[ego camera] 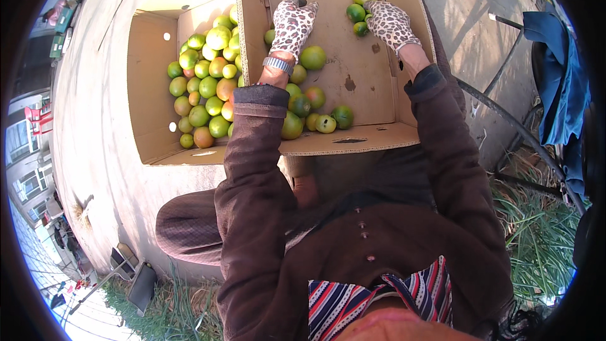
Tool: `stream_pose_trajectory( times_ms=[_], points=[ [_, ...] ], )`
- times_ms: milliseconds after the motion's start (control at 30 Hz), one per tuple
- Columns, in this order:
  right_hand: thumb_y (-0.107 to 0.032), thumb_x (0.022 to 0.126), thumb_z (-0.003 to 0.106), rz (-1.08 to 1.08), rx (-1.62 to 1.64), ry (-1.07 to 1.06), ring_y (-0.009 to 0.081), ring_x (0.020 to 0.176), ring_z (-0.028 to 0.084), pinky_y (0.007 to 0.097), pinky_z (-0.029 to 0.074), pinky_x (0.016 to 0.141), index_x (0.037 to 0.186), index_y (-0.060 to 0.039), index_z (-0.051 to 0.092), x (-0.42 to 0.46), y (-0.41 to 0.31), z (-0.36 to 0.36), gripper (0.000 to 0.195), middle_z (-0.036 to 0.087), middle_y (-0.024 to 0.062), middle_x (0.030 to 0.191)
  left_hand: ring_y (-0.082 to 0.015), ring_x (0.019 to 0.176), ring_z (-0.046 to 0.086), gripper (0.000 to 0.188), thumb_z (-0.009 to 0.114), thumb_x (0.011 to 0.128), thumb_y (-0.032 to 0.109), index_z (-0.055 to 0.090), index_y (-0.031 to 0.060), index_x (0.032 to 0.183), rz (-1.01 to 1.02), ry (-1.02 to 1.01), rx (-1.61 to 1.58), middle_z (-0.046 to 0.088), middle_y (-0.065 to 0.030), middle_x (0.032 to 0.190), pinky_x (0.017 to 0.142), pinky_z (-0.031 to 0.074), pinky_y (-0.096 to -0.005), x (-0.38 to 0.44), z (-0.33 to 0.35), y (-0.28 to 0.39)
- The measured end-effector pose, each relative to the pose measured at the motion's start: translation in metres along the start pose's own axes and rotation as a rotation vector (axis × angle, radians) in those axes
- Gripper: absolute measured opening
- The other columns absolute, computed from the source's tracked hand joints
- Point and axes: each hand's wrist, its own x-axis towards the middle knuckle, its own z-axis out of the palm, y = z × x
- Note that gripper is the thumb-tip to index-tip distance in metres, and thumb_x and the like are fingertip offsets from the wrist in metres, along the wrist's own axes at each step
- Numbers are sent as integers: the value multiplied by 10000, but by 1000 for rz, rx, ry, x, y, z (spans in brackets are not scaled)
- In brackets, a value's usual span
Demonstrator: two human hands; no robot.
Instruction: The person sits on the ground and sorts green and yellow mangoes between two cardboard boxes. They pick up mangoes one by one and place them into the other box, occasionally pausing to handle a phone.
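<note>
Both my hands wear leopard-print gloves and are inside the right cardboard box. My left hand hovers at its left part, fingers partly curled and apart, with no tomato visible in it. My right hand is at the upper right, its fingertips at a small cluster of green tomatoes; whether it grips one cannot be told. More green and reddish tomatoes lie along the box's left and near sides; one pale tomato has dark spots. My left sleeve hides part of them.
A second cardboard box stands directly to the left, holding many green and orange tomatoes. A metal frame with blue cloth stands at the right. Grass grows at the lower right; a long-handled dustpan lies at the lower left.
</note>
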Motion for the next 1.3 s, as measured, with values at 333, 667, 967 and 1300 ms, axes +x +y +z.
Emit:
stream_pose_trajectory(
  times_ms=[333, 667, 967, 1300],
  points=[
    [-112, 842, 549, -34, -249, -30, 325, 962, 653, 454, 532, 784, 1284, -78, 525, 18, -1, 100, 444, 643, 188, 1067, -320, 1013, 655, 477, 708, 816, 266, 599, 15, 1206, 106, -183, 221, 666, -210, 1096, 892, 516, -380, -9, 28, -2],
    [-221, 757, 747, -64, 215, 106, 317, 1024, 640, 407, 506, 867, 1163, -80, 594, -3, -67, 0, 456, 667, 150, 1083, -306, 956, 670, 561, 725, 793, 240, 552, -68, 1228, -170, -189, -274, 675, -239, 1015, 853, 531, -355, -10, 24, 1],
    [-74, 853, 686, -116, 816, 274, 164, 942, 654, 295, 527, 830, 1254, -40, 570, -6, -50, -24, 419, 662, 101, 1129, -150, 842, 657, 397, 747, 794, 36, 581, -59, 1142, 11, 75, -705, 670, -129, 979, 717, 561, -254, 13, -39, 39],
    [-213, 856, 665, -102, 603, 364, 231, 1002, 644, 348, 509, 882, 1177, -86, 641, 4, -16, -27, 346, 649, 100, 1168, -255, 969, 665, 404, 753, 709, 273, 704, 161, 1094, -278, 350, 384, 702, -127, 1031, 869, 506, -324, 53, -103, -102]
  ],
)
